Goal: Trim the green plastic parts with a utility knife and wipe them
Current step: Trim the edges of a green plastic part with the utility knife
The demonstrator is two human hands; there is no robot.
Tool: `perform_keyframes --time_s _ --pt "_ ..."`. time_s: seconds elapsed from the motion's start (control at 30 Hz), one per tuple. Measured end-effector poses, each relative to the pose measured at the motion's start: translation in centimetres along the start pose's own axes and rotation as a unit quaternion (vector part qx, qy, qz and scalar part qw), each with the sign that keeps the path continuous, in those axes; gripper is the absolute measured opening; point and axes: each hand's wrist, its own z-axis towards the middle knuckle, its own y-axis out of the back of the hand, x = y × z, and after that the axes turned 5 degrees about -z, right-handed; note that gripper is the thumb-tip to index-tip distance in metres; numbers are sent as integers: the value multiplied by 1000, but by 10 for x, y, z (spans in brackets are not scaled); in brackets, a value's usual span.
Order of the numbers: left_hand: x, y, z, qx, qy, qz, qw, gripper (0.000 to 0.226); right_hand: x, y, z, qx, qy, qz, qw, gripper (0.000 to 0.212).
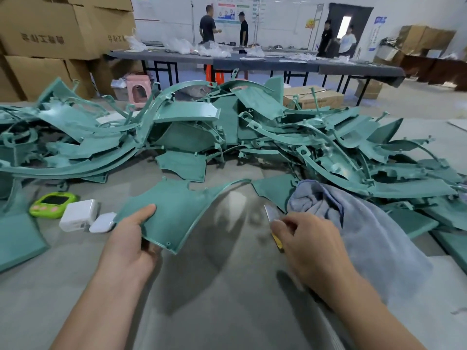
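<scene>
The green plastic part (177, 210), a thin curved panel left of centre in the frame, is pinched at its near edge by the left hand (131, 241), thumb on top, over the grey table (227, 286). It looks light, stiff yet springy, so a grip close to the edge being cut should steady it. Right of centre, the right hand (308, 238) is curled round the utility knife (274, 223), blade pointing away, with the blue cloth (358, 223) just beside it.

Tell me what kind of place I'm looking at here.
Probably a small factory or finishing workshop: a heap of green plastic parts, stacked cardboard boxes at the left, and long tables with plastic bags behind.
</scene>
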Motion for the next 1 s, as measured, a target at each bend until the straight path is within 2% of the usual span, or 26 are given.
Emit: perform_keyframes --time_s 0.03,0.1,0.2,0.3,0.33,0.4,0.47,0.5,0.57,0.6,0.73,0.83,1.0 --pt "0 -1 0 2 0 0 1000 33 -1 -5 3 21 -29 -48 998 47" --pt "-1 -2 -2 11 1 0 1000 33 -1 -8 10 37 -43 -106 993 46" --pt "0 -4 -7 19 2 -3 1000 33 -2 -11 13 54 -36 -118 991 31" --pt "1 -6 -11 27 4 -4 1000 31 -9 -12 10 24 -38 -133 990 28" --pt "2 -6 -12 27 2 -2 1000 32 -11 -10 8 1 -33 -113 993 26" --pt "3 -7 -13 27 1 3 1000 31 -11 -5 3 -49 -6 31 998 25" --pt "5 -9 -15 27 5 12 1000 28 -2 1 -5 -86 45 217 971 21" --pt "6 -10 -16 28 8 16 999 25 7 2 -10 -79 78 266 957 17" --pt "10 -13 -18 29 15 26 999 22 24 -2 -25 -20 143 276 950 14" --pt "11 -15 -19 31 19 31 999 22 31 -7 -31 2 167 257 952 21" --pt "16 -17 -22 36 34 40 998 27 48 -19 -41 2 250 178 952 18" --pt "17 -18 -22 37 64 42 996 28 48 -21 -39 -20 235 138 962 22" --pt "18 -19 -22 25 96 42 994 16 41 -13 -25 -106 92 127 982 26"
